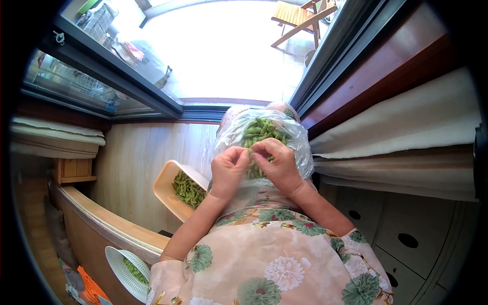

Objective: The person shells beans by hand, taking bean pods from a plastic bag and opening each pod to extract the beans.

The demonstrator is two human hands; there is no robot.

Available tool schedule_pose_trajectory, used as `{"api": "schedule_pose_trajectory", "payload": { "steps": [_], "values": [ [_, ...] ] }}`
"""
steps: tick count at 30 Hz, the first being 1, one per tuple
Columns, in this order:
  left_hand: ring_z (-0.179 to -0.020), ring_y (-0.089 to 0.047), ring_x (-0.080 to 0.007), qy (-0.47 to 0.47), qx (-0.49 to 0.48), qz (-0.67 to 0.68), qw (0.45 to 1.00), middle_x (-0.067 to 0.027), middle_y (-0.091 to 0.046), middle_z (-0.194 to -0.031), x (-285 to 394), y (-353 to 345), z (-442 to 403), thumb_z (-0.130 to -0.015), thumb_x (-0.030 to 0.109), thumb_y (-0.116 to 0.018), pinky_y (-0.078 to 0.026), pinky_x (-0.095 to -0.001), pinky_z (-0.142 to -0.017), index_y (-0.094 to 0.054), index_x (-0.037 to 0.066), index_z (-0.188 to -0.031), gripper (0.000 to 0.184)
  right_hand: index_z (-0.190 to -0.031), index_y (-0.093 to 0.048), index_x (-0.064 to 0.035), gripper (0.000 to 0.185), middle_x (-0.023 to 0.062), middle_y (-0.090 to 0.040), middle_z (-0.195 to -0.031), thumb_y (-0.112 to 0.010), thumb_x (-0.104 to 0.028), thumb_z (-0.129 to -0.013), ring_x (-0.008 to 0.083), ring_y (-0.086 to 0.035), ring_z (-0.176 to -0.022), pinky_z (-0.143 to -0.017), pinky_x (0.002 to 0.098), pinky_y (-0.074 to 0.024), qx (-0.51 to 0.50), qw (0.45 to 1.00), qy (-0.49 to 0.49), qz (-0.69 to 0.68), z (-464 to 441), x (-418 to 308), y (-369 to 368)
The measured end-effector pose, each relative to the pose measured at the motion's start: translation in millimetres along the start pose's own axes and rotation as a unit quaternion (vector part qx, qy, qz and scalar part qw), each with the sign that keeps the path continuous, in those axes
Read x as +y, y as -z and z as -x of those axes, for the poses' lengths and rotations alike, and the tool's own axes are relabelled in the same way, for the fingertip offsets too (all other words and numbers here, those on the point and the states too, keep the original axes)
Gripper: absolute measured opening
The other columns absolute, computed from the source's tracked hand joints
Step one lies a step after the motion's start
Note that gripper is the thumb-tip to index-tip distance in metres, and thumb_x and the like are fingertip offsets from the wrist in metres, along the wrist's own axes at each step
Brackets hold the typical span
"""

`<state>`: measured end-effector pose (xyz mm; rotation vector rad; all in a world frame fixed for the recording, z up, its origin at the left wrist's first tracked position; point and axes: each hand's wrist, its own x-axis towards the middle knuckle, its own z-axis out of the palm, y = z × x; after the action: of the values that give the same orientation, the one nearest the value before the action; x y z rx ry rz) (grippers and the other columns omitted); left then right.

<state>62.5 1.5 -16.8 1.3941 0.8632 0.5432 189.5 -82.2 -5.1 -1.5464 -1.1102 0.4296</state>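
Note:
My left hand (230, 170) and my right hand (278, 163) meet over my lap, thumbs and forefingers pinched together. Between the fingertips shows a bit of a green bean pod (250, 151), mostly hidden by the fingers. Beneath both hands a clear plastic bag (301, 147) lies spread across my lap. Many plump green bean pods (259, 129) are heaped in it, partly covered by my hands.
A cream plastic bin (165, 189) on the floor at left holds green pods (188, 190). Beside me at lower left, a white colander (118, 262) contains shelled green beans (134, 269). Ahead are a sliding door frame (203, 113) and a wooden chair (300, 18); curtains (396, 117) hang right.

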Motion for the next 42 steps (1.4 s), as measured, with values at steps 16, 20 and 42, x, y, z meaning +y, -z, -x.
{"api": "schedule_pose_trajectory", "payload": {
  "steps": [16,20,42],
  "values": [
    [-0.065,-0.056,-0.0059,0.004,-0.001,0.038,0.999,-0.0019,-0.063,-0.074,4,-3,0,-0.093,0.015,-0.059,-0.046,-0.0193,-0.06,-0.064,-0.001,-0.099,0.017,-0.092,-0.059,-0.0014,0.009,0.0069,-0.061,-0.082,-0.062,-0.002,-0.083,0.0139,-0.06,-0.072,-0.065,0.0267,-0.05,0.054,0.99,-0.081,-0.104,-2,5,2],
    [-0.065,-0.055,-0.0055,-0.036,0.061,0.052,0.996,-0.0021,-0.063,-0.076,18,21,3,-0.093,0.014,-0.059,-0.045,-0.0192,-0.06,-0.063,0.0,-0.099,0.016,-0.098,-0.057,-0.0031,0.011,-0.0004,-0.059,-0.092,-0.059,-0.001,-0.088,0.0043,-0.055,-0.079,-0.071,0.0182,-0.0458,0.035,0.988,-0.095,-0.113,2,17,1],
    [-0.082,-0.061,-0.0105,0.032,0.218,0.036,0.975,-0.0055,-0.063,-0.093,-31,134,48,-0.098,0.017,-0.048,-0.05,-0.0222,-0.074,-0.062,0.0,-0.11,0.024,-0.096,-0.06,-0.0007,0.013,0.0053,-0.06,-0.091,-0.06,0.005,-0.085,0.0107,-0.057,-0.079,-0.069,0.0222,-0.0461,-0.077,0.995,0.028,-0.056,-1,-6,-10]
  ]
}}
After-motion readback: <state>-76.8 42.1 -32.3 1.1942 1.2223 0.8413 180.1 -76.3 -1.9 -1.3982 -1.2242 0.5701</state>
